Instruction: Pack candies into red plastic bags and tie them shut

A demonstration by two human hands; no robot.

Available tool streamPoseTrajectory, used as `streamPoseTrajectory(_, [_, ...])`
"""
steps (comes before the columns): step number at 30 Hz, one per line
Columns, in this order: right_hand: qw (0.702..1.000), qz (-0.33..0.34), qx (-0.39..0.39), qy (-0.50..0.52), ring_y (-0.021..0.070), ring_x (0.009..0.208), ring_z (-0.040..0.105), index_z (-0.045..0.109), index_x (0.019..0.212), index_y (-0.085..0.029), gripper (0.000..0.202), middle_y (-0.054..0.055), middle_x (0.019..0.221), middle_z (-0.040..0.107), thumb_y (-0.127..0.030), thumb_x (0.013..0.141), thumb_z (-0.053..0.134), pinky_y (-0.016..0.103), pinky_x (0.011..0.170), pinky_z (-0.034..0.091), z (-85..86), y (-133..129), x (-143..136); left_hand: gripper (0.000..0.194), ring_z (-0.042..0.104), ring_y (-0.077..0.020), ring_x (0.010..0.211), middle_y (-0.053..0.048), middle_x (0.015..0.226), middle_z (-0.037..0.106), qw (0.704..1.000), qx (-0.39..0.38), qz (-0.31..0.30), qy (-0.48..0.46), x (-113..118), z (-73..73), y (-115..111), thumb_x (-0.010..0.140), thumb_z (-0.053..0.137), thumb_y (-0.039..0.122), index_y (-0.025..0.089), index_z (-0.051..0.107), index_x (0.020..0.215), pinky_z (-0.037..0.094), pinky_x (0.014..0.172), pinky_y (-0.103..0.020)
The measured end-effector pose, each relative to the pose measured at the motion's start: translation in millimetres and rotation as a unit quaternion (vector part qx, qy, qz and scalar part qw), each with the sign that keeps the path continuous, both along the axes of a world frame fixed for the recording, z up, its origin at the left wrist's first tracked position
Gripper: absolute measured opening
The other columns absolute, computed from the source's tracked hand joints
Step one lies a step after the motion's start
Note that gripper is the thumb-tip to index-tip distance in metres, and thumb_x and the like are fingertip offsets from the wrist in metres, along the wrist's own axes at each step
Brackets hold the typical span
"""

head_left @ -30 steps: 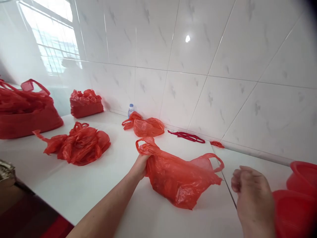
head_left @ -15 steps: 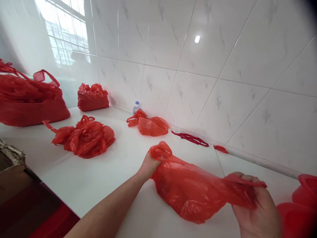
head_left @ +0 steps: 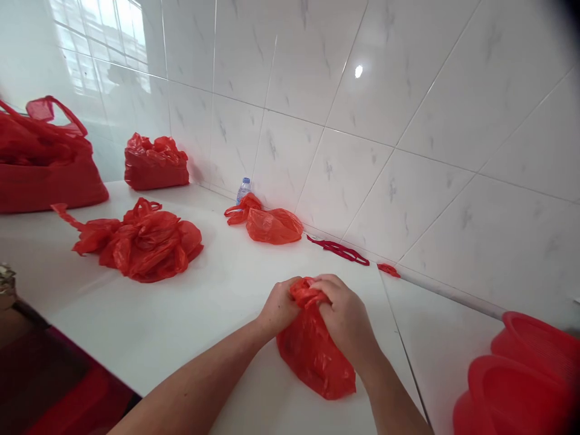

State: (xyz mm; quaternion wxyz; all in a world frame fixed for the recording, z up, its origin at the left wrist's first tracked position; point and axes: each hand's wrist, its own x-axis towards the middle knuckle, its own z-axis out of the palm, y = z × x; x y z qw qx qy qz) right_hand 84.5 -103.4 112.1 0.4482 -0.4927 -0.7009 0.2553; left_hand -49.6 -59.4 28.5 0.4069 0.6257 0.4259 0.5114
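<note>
A thin red plastic bag (head_left: 317, 359) hangs down over the white table from both hands. My left hand (head_left: 280, 307) is closed round its gathered top, fingers partly hidden behind the plastic. Close beside it, my right hand (head_left: 345, 314) pinches the same bunched top. A heap of crumpled red bags (head_left: 147, 244) lies on the table to the left. Beyond my hands, near the wall, is another loose red bag (head_left: 275, 226), with a blue-capped bottle (head_left: 243, 188) behind it.
Two full red bags, one large (head_left: 49, 181) and one smaller (head_left: 156, 169), stand at the back left. Dark red straps (head_left: 341, 249) lie along the wall. Red plastic baskets (head_left: 512, 386) are at the lower right, a torn cardboard edge (head_left: 6, 287) at far left.
My right hand has moved left to my left hand, bringing its end of the bag along. The stretched bag now hangs folded below both hands. The view has shifted slightly.
</note>
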Motion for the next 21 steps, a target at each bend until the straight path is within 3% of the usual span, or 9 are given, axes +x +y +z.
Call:
streamPoseTrajectory(2, [0.997, -0.067, -0.009, 0.049, 0.0146, 0.058, 0.056, 0.068, 0.08, -0.027, 0.022, -0.001, 0.076, 0.066, -0.015, 0.071, 0.052, 0.027, 0.051, 0.042, 10.3, 9, 8, 0.007, 0.05, -0.0138, 0.062, 0.002, 0.066, 0.059, 1.0, -0.005, 0.005, 0.008, -1, 1.0, 1, 0.068, 0.06, 0.026, 0.019, 0.058, 0.068, 0.037, 0.055, -0.024])
streamPoseTrajectory(5, [0.962, -0.139, 0.011, 0.234, 0.0149, 0.06, 0.058, 0.066, 0.087, -0.022, 0.016, 0.001, 0.076, 0.068, -0.024, 0.071, 0.06, 0.026, 0.052, 0.045, 31.7, 20, 25, 0.016, 0.054, -0.0158, 0.067, 0.001, 0.073, 0.062, 0.999, -0.032, -0.022, -0.02, -3, 5.7, 0, 0.069, 0.063, 0.034, 0.019, 0.061, 0.074, 0.04, 0.058, -0.025])
streamPoseTrajectory(7, [0.944, -0.1, 0.002, 0.315, 0.0168, 0.071, 0.062, 0.064, 0.094, -0.022, 0.025, 0.005, 0.092, 0.069, -0.027, 0.07, 0.065, 0.028, 0.06, 0.049, 41.5, 22, 35, 0.023, 0.058, -0.0186, 0.072, -0.001, 0.079, 0.065, 0.993, -0.055, -0.086, -0.066, -4, 9.3, -3, 0.067, 0.067, 0.036, 0.019, 0.063, 0.082, 0.044, 0.061, -0.026])
streamPoseTrajectory(9, [0.941, -0.054, -0.03, 0.332, 0.0176, 0.078, 0.063, 0.062, 0.105, -0.024, 0.036, 0.007, 0.108, 0.066, -0.03, 0.07, 0.067, 0.03, 0.064, 0.051, 41.4, 20, 43, 0.028, 0.061, -0.0217, 0.076, -0.003, 0.083, 0.067, 0.979, -0.081, -0.153, -0.106, -5, 11.3, -5, 0.065, 0.07, 0.036, 0.018, 0.065, 0.086, 0.046, 0.064, -0.029])
streamPoseTrajectory(11, [0.939, -0.05, -0.037, 0.337, 0.0174, 0.083, 0.062, 0.059, 0.112, -0.028, 0.042, 0.006, 0.12, 0.06, -0.034, 0.072, 0.067, 0.03, 0.066, 0.052, 30.0, 15, 50, 0.028, 0.063, -0.0238, 0.078, -0.005, 0.083, 0.068, 0.967, -0.106, -0.187, -0.138, -4, 11.3, -6, 0.067, 0.07, 0.038, 0.017, 0.065, 0.085, 0.048, 0.067, -0.032])
streamPoseTrajectory(14, [0.923, -0.081, 0.022, 0.376, 0.0203, 0.104, 0.056, 0.057, 0.113, -0.031, 0.044, 0.003, 0.132, 0.049, -0.053, 0.075, 0.061, 0.031, 0.074, 0.052, -1.2, 10, 63, 0.027, 0.064, -0.0246, 0.081, -0.007, 0.086, 0.069, 0.95, -0.137, -0.181, -0.215, -4, 10.1, -4, 0.073, 0.066, 0.04, 0.016, 0.064, 0.084, 0.048, 0.072, -0.035])
streamPoseTrajectory(17, [0.917, -0.064, 0.024, 0.394, 0.025, 0.113, 0.052, 0.054, 0.114, -0.031, 0.065, 0.005, 0.13, 0.051, -0.071, 0.063, 0.06, 0.036, 0.079, 0.053, -33.1, 11, 73, 0.03, 0.065, -0.0246, 0.085, -0.008, 0.093, 0.069, 0.917, -0.167, -0.179, -0.315, -5, 10.2, -1, 0.071, 0.069, 0.038, 0.016, 0.062, 0.091, 0.049, 0.078, -0.036])
streamPoseTrajectory(19, [0.927, -0.061, -0.021, 0.37, 0.0262, 0.105, 0.057, 0.056, 0.111, -0.029, 0.067, 0.007, 0.117, 0.059, -0.068, 0.058, 0.068, 0.036, 0.075, 0.053, -48.1, 12, 77, 0.031, 0.065, -0.0249, 0.087, -0.008, 0.095, 0.069, 0.894, -0.191, -0.191, -0.358, -5, 10.5, 0, 0.07, 0.071, 0.035, 0.017, 0.061, 0.094, 0.049, 0.08, -0.038])
streamPoseTrajectory(21, [0.933, -0.09, -0.057, 0.345, 0.0254, 0.094, 0.062, 0.059, 0.105, -0.025, 0.055, 0.007, 0.106, 0.065, -0.058, 0.063, 0.071, 0.035, 0.069, 0.054, -57.2, 14, 79, 0.031, 0.065, -0.0249, 0.088, -0.009, 0.095, 0.069, 0.878, -0.209, -0.196, -0.384, -5, 9.9, 1, 0.069, 0.07, 0.031, 0.017, 0.061, 0.095, 0.049, 0.081, -0.038])
